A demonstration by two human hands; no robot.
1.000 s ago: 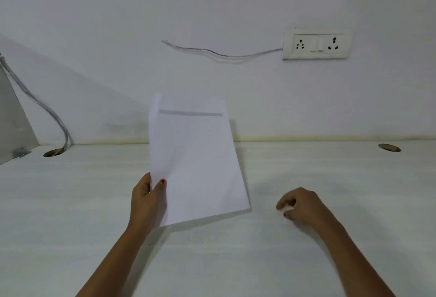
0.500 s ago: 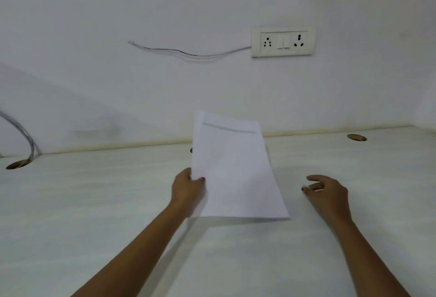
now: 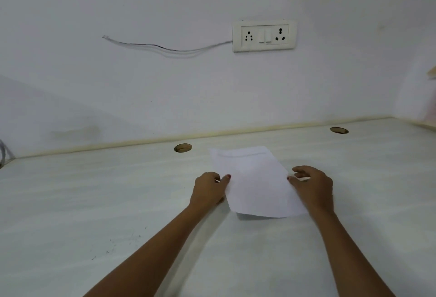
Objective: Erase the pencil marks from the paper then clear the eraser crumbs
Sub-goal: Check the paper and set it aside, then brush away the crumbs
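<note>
While left hand (image 3: 207,190) pinches paper (image 3: 257,183) by left edge, right hand (image 3: 311,188) touches right edge, grip unclear. Paper on desk (image 3: 94,202), near edge lifted. Uneven pull could crease it.

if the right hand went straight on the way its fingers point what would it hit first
Most likely the paper: the right hand points left, its thumb at the sheet's right edge. Beyond the sheet, the left hand holds the opposite edge.
</note>
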